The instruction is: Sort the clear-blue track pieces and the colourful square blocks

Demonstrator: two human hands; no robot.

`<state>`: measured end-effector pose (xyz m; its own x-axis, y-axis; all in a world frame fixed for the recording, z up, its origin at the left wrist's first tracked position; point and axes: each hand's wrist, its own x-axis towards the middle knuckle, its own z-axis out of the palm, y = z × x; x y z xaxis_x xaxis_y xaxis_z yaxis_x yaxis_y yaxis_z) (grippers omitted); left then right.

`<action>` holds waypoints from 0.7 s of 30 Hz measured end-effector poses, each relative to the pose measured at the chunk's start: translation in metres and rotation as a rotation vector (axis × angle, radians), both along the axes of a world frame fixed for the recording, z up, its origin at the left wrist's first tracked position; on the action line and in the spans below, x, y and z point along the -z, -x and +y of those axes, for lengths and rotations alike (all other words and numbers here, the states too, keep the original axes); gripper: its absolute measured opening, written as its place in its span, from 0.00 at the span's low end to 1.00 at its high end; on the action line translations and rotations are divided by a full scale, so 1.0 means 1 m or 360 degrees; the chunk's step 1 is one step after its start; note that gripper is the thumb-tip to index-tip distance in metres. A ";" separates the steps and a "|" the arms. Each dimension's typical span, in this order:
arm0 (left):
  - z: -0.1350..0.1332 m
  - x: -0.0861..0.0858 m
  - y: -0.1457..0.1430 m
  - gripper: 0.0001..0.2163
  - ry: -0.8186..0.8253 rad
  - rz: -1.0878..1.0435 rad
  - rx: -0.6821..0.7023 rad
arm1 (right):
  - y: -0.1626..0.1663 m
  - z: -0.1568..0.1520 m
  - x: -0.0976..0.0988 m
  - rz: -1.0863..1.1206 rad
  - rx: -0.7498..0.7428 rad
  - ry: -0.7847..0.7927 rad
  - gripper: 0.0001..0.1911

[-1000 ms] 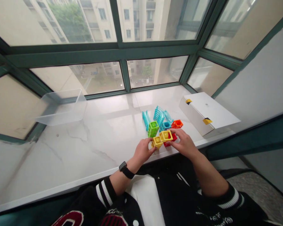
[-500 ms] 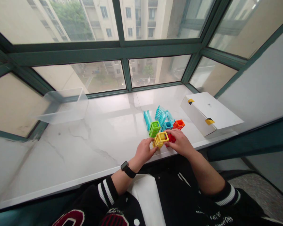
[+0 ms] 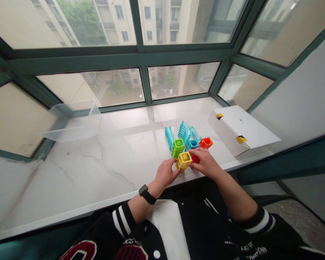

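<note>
Both hands meet at a yellow cube block [image 3: 183, 160] near the front edge of the white marble sill [image 3: 119, 151]. My left hand [image 3: 165, 174] pinches its left side. My right hand [image 3: 206, 163] grips its right side, and its fingers partly hide a red block [image 3: 195, 158]. Just behind stand a green cube block [image 3: 177, 147], a blue cube block [image 3: 191, 144] and an orange cube block [image 3: 206, 142]. Several light blue curved track pieces [image 3: 184, 130] lie beyond them.
A clear plastic bin [image 3: 73, 121] sits at the far left of the sill by the window. A white box with yellow tape [image 3: 241, 130] lies at the right end. Green window frames [image 3: 141, 57] close off the back.
The two yellow cubes, seen side by side before, now look like one stacked yellow block. Both hands have closed in on it slightly.
</note>
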<state>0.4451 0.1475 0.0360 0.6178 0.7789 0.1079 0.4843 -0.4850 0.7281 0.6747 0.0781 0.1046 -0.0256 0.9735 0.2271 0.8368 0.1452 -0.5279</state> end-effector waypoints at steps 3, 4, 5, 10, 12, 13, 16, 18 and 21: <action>0.000 -0.001 0.000 0.19 0.0001 0.0028 0.0013 | -0.001 0.000 0.000 -0.0006 -0.0011 0.0021 0.25; 0.000 -0.001 0.000 0.19 0.0002 0.0038 0.0017 | -0.001 0.000 0.000 -0.0009 -0.0015 0.0023 0.25; 0.000 -0.002 0.000 0.19 0.0001 0.0046 0.0019 | -0.001 0.000 0.001 -0.0013 -0.0018 0.0024 0.25; -0.002 -0.003 0.000 0.19 -0.0004 0.0065 0.0000 | -0.002 0.000 0.001 -0.0030 -0.0034 0.0030 0.26; -0.002 -0.002 0.000 0.19 0.0004 0.0057 -0.0003 | -0.002 0.001 0.001 -0.0041 -0.0042 0.0033 0.26; -0.002 -0.001 0.000 0.19 0.0007 0.0051 -0.0005 | -0.001 0.001 0.001 -0.0048 -0.0046 0.0035 0.26; -0.002 -0.001 0.000 0.19 0.0012 0.0039 -0.0013 | 0.001 0.000 0.000 -0.0060 -0.0054 0.0032 0.26; -0.003 -0.002 0.001 0.18 0.0026 0.0022 -0.0009 | 0.001 -0.001 -0.004 -0.0038 -0.0061 0.0018 0.28; -0.005 -0.004 0.001 0.17 0.0057 -0.0024 0.0011 | -0.005 -0.007 -0.018 0.0072 -0.0065 -0.0070 0.32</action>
<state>0.4438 0.1427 0.0404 0.6216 0.7782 0.0895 0.4701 -0.4619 0.7521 0.6800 0.0712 0.1228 -0.0542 0.9610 0.2712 0.8052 0.2027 -0.5572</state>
